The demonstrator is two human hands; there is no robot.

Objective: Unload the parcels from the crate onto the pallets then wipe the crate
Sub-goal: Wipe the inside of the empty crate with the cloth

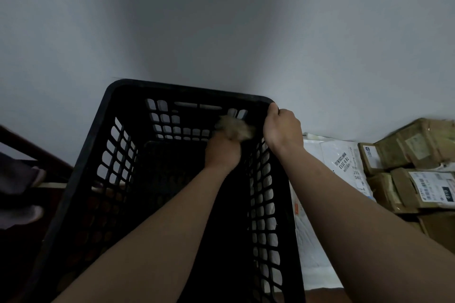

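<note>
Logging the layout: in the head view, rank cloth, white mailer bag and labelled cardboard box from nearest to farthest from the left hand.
1. The cloth, gripped in the left hand inside the crate.
2. The white mailer bag, just outside the crate's right wall.
3. The labelled cardboard box, far right, beyond the bag.

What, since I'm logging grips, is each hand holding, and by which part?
Left hand grips a bunched cloth in its fist; right hand grips the crate by its far right rim corner.
</note>
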